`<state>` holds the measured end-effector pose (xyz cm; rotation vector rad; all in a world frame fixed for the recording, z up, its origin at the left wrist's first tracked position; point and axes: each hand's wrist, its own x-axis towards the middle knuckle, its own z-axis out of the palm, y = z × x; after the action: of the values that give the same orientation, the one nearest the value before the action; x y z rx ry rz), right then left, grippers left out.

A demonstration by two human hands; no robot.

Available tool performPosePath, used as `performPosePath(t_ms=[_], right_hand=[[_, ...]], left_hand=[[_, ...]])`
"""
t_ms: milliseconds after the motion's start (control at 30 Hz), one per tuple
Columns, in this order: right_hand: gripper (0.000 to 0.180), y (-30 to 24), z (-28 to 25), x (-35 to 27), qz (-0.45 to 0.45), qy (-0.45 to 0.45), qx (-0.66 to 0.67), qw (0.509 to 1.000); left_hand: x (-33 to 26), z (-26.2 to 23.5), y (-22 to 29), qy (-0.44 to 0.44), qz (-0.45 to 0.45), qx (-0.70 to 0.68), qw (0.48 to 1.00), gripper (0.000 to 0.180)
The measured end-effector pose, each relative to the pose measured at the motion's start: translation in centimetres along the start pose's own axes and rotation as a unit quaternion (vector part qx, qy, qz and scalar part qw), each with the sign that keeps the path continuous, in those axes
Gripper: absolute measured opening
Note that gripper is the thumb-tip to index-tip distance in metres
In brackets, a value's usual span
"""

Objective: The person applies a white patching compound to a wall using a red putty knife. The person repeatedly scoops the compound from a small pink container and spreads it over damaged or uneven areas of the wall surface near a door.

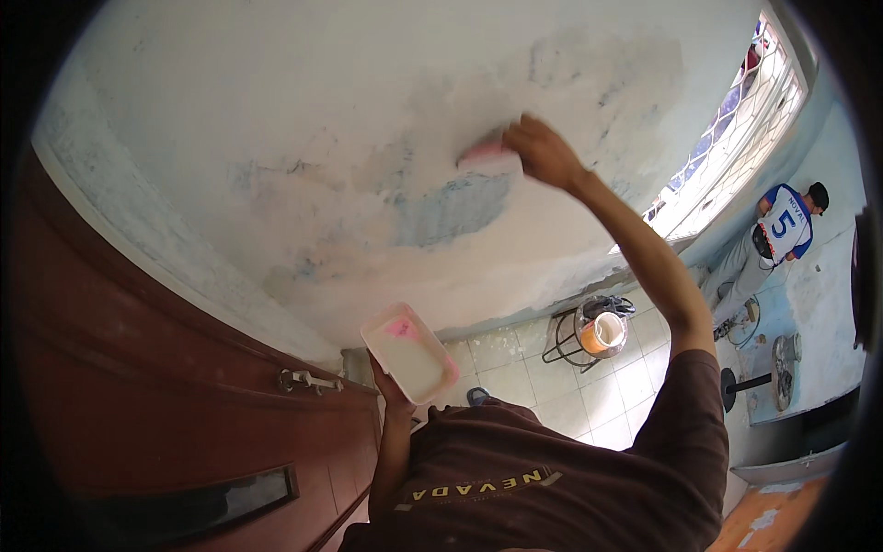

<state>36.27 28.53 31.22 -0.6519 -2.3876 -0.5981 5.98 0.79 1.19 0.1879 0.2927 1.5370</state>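
Item: wall-filling work, seen from just behind the worker.

Right hand (543, 152): raised overhead, fingers clenched round a pink scraper (486, 158) whose flat blade lies pressed against the wall (276, 110). Directly below the grip sits a bare blue-grey patch (455, 210), not covered. Left of the grip and lower down, a broad pale band of filler already spreads across the wall. Above and right of the grip the surface shows mottled grey-blue streaks, thinly coated or bare; I cannot tell which.

Left hand (391, 382): held low, near the chest, grasping from underneath a shallow white tray (379, 338). The tray carries whitish paste with pink smears at its upper and right edges. It appears well stocked.

Progress, as a judgement: the lower and left stretches look covered; the patch under the scraper and the streaked area beyond it look outstanding. Roughly midway, perhaps a little past.

Surroundings: a dark red-brown door (138, 368) with a metal handle (308, 379), just left of the tray hand. Pale floor tiles (524, 368) below. A wire stand holding an orange bucket (602, 333) at the wall's foot, beneath the raised arm. Farther right, a second person (768, 244) in a white and blue shirt stands under a barred window (736, 138), well apart from both hands, beside a fan (782, 359) lying on the floor.
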Motion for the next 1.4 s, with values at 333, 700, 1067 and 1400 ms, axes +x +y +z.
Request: performPosePath(t_ms=[333,700,1067,1400], right_hand=[[0.024,-0.8,-11.8,12.1,0.020,0.244,-0.002,0.970],[0.022,-0.2,-2.8,6.1,0.037,0.102,-0.042,0.993],[0.040,-6.0,-5.6,2.8,0.213,0.501,0.264,0.796],[0.042,-9.7,5.0,-6.0,0.496,0.506,0.070,0.702]], left_hand=[[0.3,1.2,-0.7,0.008,-0.032,-0.025,0.999,0.059],[-0.3,0.4,1.5,0.054,0.019,0.019,0.998,0.060],[0.6,0.0,0.7,0.017,0.015,0.037,0.999,0.061],[0.0,-2.5,4.1,0.012,0.005,0.057,0.998,0.061]])
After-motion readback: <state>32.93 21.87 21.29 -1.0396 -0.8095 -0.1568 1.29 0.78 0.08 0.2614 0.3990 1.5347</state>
